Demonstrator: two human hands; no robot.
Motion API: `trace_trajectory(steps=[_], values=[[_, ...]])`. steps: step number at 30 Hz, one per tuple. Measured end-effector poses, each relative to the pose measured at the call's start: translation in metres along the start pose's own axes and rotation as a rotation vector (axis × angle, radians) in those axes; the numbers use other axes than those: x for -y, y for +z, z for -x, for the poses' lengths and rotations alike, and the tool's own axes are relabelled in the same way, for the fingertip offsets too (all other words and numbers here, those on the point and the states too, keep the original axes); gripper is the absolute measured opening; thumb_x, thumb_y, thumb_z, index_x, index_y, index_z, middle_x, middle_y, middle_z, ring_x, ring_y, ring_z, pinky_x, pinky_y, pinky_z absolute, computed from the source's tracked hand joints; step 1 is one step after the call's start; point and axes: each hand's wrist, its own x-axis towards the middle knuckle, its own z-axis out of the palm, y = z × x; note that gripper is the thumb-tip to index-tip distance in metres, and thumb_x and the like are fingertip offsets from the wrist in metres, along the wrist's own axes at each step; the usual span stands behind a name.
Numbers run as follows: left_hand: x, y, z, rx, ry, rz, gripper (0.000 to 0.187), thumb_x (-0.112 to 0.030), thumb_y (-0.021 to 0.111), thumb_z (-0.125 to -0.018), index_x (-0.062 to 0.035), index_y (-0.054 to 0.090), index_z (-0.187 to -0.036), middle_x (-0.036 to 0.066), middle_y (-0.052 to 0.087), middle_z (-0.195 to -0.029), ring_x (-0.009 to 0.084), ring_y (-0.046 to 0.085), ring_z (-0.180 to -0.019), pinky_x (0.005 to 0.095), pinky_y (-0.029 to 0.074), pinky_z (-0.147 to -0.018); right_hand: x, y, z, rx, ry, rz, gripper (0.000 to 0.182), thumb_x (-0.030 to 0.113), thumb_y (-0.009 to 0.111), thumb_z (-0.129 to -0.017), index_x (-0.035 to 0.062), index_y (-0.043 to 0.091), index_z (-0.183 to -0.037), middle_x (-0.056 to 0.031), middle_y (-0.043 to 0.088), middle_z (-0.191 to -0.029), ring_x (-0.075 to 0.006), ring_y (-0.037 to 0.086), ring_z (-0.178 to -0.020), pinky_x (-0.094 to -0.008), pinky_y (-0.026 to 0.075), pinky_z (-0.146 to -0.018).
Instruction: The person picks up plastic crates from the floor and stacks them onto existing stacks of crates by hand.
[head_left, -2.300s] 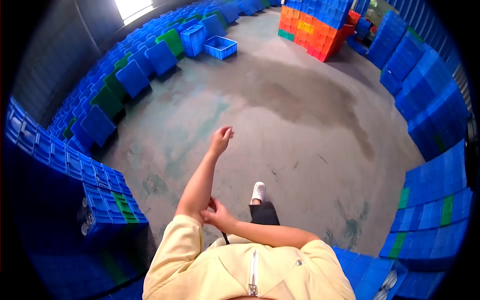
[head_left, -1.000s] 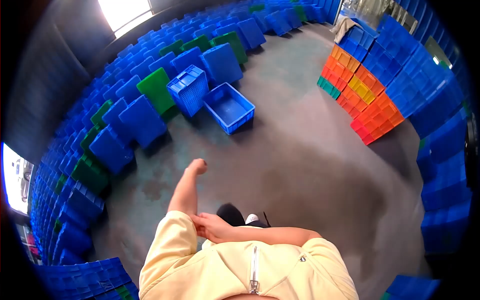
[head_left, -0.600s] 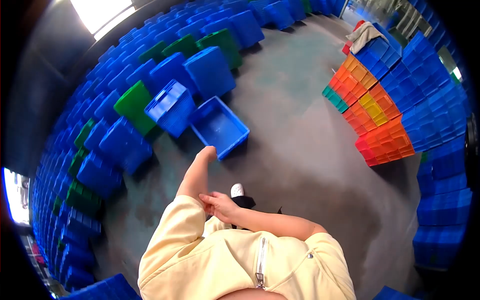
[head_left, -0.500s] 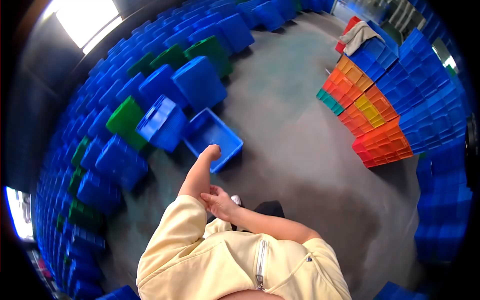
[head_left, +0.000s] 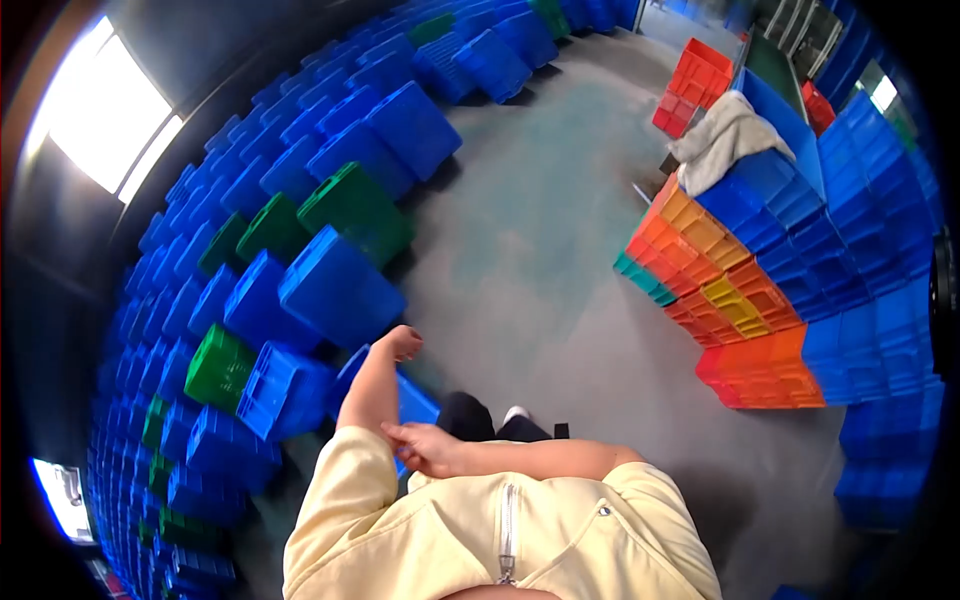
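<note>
Sleeve cuff [head_left: 352, 447] of your pale yellow jacket sits at 7 o'clock, pinched by your right hand [head_left: 425, 449]; soft, light cloth, so grip its hem. Your left hand [head_left: 401, 343] curls loosely, empty, above the blue crate [head_left: 410, 400].

The right hand [head_left: 425, 450] is reaching across the chest and pinching the pale yellow sleeve [head_left: 335, 480] of the left arm at its rolled edge, just below the elbow. The sleeve is sitting bunched up, leaving the forearm bare. The left hand [head_left: 400, 343] is hanging out in front, fingers curled loosely, holding nothing, above the open blue crate [head_left: 412, 405] that is lying on the concrete floor beneath the forearm.
</note>
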Motion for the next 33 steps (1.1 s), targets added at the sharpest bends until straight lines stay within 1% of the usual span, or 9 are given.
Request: trace_trajectory(steps=[3, 6, 9, 13, 18, 21, 24, 29, 33], values=[[-0.027, -0.058, -0.072, -0.439, 0.169, -0.274, 0.025, -0.016, 0.053, -0.068, -0.0068, 0.062, -0.09, 0.014, 0.062, -0.087, 0.0269, 0.06, -0.08, 0.0345, 0.047, -0.071, 0.102, 0.015, 0.004, -0.022, -0.072, 0.01, 0.023, 0.026, 0.057, -0.081, 0.006, 0.049, -0.09, -0.0021, 0.054, -0.081, -0.01, 0.053, -0.076, -0.0236, 0.045, -0.069], [-0.071, -0.115, -0.163, -0.25, 0.035, -0.475, 0.02, -0.012, 0.051, -0.067, -0.0067, 0.065, -0.081, 0.016, 0.06, -0.09, 0.0291, 0.058, -0.084, 0.0359, 0.047, -0.073, 0.209, -0.02, -0.04, -0.265, -0.375, 0.134, 0.025, 0.026, 0.06, -0.079, 0.006, 0.049, -0.088, -0.0029, 0.053, -0.075, -0.0109, 0.052, -0.078, -0.0214, 0.043, -0.071], [-0.088, -0.153, -0.346, -0.052, 0.201, -0.778, 0.027, -0.02, 0.053, -0.07, -0.0071, 0.062, -0.092, 0.014, 0.061, -0.087, 0.0281, 0.059, -0.079, 0.0347, 0.047, -0.072, 0.332, -0.051, -0.055, -0.151, -0.225, 0.047, 0.025, 0.026, 0.06, -0.079, 0.0059, 0.048, -0.089, -0.0015, 0.05, -0.07, -0.0103, 0.051, -0.069, -0.0203, 0.042, -0.059], [-0.301, -0.224, -0.381, -0.099, 0.197, -0.35, 0.029, -0.018, 0.053, -0.068, -0.0076, 0.062, -0.093, 0.014, 0.059, -0.096, 0.0292, 0.056, -0.089, 0.0359, 0.045, -0.079, 0.498, -0.05, -0.038, -0.072, -0.128, 0.052, 0.027, 0.028, 0.059, -0.08, 0.0065, 0.046, -0.091, -0.0012, 0.051, -0.075, -0.0104, 0.049, -0.063, -0.0214, 0.04, -0.054], [-0.488, -0.3, -0.51, -0.203, 0.446, -0.741, 0.028, -0.018, 0.051, -0.072, -0.0079, 0.059, -0.097, 0.014, 0.061, -0.089, 0.0293, 0.058, -0.083, 0.0353, 0.046, -0.076, 0.687, -0.078, -0.048, -0.216, -0.578, -0.02, 0.037, 0.029, 0.058, -0.08, 0.0071, 0.042, -0.105, -0.003, 0.055, -0.087, -0.0143, 0.054, -0.077, -0.0261, 0.043, -0.074], [-0.598, -0.334, -0.563, -0.24, 0.569, -0.557, 0.027, -0.019, 0.049, -0.074, -0.0102, 0.06, -0.097, 0.014, 0.061, -0.089, 0.03, 0.058, -0.084, 0.0358, 0.046, -0.076, 0.792, -0.091, -0.031, -0.139, -0.486, -0.159, 0.031, 0.03, 0.058, -0.079, 0.0076, 0.047, -0.097, -0.0011, 0.053, -0.082, -0.0123, 0.053, -0.072, -0.0236, 0.043, -0.069], [-0.654, -0.356, -0.626, -0.091, 0.391, -0.382, 0.027, -0.016, 0.05, -0.071, -0.0097, 0.061, -0.095, 0.015, 0.059, -0.095, 0.0311, 0.055, -0.09, 0.0378, 0.044, -0.079, 0.887, -0.151, -0.03, 0.152, -0.231, -0.084, 0.027, 0.032, 0.058, -0.079, 0.0084, 0.049, -0.088, 0.0008, 0.051, -0.077, -0.0095, 0.05, -0.07, -0.0215, 0.042, -0.065], [-0.682, -0.431, -0.79, 0.042, 0.321, -1.029, 0.031, -0.023, 0.053, -0.07, -0.008, 0.059, -0.096, 0.013, 0.061, -0.087, 0.0292, 0.058, -0.082, 0.0355, 0.047, -0.074, 1.073, -0.159, -0.026, -0.053, -0.214, 0.021, 0.032, 0.033, 0.059, -0.078, 0.0107, 0.049, -0.099, 0.0006, 0.056, -0.087, -0.0096, 0.052, -0.078, -0.0217, 0.04, -0.068], [-0.792, -0.507, -0.768, -0.027, 0.116, -0.351, 0.027, -0.015, 0.052, -0.065, -0.0068, 0.063, -0.088, 0.014, 0.062, -0.085, 0.0274, 0.06, -0.078, 0.0344, 0.048, -0.07, 1.194, -0.17, -0.04, -0.037, -0.15, 0.084, 0.031, 0.032, 0.058, -0.08, 0.0091, 0.05, -0.098, 0.0007, 0.055, -0.085, -0.008, 0.052, -0.074, -0.0202, 0.042, -0.064]])
